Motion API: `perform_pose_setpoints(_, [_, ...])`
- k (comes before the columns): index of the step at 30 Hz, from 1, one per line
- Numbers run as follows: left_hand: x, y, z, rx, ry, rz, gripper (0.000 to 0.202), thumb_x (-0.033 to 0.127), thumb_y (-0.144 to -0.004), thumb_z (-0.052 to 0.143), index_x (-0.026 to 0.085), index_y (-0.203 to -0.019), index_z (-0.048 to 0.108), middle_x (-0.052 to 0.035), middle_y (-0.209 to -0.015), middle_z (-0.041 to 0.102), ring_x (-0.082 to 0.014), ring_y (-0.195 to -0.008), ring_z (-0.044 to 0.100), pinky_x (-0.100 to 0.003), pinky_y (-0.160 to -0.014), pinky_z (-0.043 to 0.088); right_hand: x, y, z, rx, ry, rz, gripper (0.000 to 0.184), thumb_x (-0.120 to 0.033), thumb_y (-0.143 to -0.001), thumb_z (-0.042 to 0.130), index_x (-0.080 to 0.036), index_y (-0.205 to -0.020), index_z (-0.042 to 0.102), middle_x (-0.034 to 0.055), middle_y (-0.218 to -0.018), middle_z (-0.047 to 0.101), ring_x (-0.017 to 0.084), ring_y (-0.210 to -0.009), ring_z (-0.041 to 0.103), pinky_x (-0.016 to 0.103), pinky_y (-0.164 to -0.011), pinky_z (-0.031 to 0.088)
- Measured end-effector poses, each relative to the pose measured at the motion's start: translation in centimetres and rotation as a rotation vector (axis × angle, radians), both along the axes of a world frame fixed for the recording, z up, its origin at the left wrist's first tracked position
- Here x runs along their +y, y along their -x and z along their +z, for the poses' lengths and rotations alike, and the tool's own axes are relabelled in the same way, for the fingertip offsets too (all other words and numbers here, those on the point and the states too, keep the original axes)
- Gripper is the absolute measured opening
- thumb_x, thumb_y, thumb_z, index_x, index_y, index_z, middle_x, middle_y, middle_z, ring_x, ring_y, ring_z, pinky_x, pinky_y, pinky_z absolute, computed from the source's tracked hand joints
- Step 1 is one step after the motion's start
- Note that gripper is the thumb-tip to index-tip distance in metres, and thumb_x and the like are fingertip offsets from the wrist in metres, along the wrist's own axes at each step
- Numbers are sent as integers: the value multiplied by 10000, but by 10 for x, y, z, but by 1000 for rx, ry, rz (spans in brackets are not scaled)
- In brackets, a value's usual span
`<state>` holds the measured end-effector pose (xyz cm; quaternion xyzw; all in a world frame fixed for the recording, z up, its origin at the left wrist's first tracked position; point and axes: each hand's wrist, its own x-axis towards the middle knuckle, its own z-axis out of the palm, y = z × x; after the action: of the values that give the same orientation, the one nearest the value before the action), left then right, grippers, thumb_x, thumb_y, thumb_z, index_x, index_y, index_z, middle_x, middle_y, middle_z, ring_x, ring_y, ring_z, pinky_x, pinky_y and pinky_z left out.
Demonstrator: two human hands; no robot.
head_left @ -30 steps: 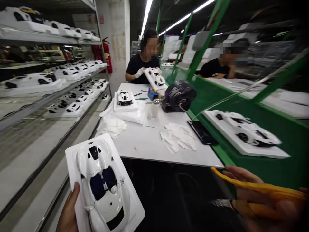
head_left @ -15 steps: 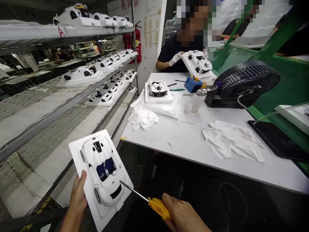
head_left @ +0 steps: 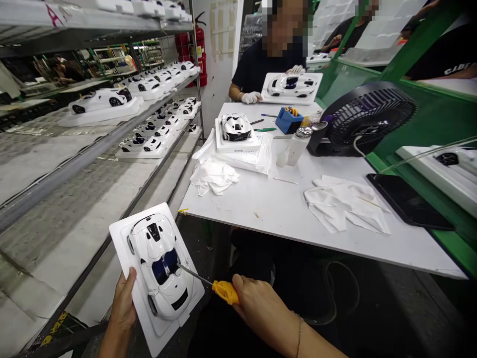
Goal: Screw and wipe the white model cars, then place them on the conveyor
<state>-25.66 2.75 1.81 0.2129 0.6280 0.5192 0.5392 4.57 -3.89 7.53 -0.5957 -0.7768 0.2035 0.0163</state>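
Observation:
My left hand (head_left: 122,311) grips the lower left edge of a white plastic tray (head_left: 146,323) from below, holding it tilted up. A white model sports car (head_left: 158,263) with dark blue seats lies in the tray. My right hand (head_left: 259,306) is closed around the yellow handle of a screwdriver (head_left: 225,292). Its thin steel shaft reaches over the car, with the tip at the blue seats on the right side. The exact contact point is hard to make out.
To the right stands a white table (head_left: 283,199) with cloths, a boxed model car, a bottle, a blue box and a black fan. Metal shelves (head_left: 93,164) of model cars run along the left. A gloved co-worker (head_left: 268,69) holds a tray at the table's far end.
The screwdriver tip has moved from the car's side inward to the blue seats. The co-worker's tray has dropped from tilted to nearly flat on the table.

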Motion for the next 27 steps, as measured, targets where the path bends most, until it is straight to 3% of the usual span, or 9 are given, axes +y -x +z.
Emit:
perform_pose_setpoints(8, [0, -3, 0, 35, 9, -34, 633, 453, -669, 677, 288, -1248, 485, -44, -1080, 664, -265, -994, 602, -428, -933, 454, -6, 16, 0, 11, -7, 92, 113, -176, -767, 617, -145, -852, 550, 61, -798, 641, 204, -654, 628, 263, -531, 410])
perform_pose_setpoints(11, [-1, -4, 1, 40, 13, -56, 640, 451, -669, 678, 286, -1254, 478, -44, -1042, 680, -263, -988, 607, -415, -916, 465, -4, 10, 0, 18, -34, 59, 136, -172, -757, 626, -153, -857, 535, 46, -786, 641, 202, -648, 628, 261, -519, 385])
perform_pose_setpoints(15, [-2, -6, 3, 34, 14, -92, 652, 435, -674, 680, 298, -1270, 455, -34, -1032, 687, -257, -995, 606, -402, -916, 466, 11, -9, 17, 13, -102, -38, 143, -156, -767, 617, -159, -853, 503, 35, -786, 642, 204, -634, 627, 264, -490, 324])
perform_pose_setpoints(20, [-4, -9, 5, 11, 28, -98, 641, 417, -673, 687, 332, -1264, 453, -24, -1067, 672, -279, -1067, 566, -438, -949, 442, 18, -22, 40, 9, -110, -38, 101, -193, -801, 581, -165, -851, 498, 37, -797, 647, 214, -622, 626, 271, -481, 294])
perform_pose_setpoints(23, [-2, -8, 2, 6, 27, -37, 661, 431, -662, 691, 321, -1269, 453, -51, -1166, 624, -317, -1157, 493, -455, -981, 408, 0, -22, 34, 36, -71, 1, 130, -146, -753, 592, -174, -838, 497, 36, -793, 651, 212, -619, 631, 269, -486, 320])
perform_pose_setpoints(27, [2, -3, -4, -21, -13, 86, 675, 476, -677, 659, 298, -1287, 434, -67, -1371, 465, -310, -1250, 389, -404, -1015, 371, -43, -27, 7, 100, -22, 103, 157, -163, -686, 618, -190, -771, 489, 14, -684, 646, 204, -502, 615, 261, -424, 315])
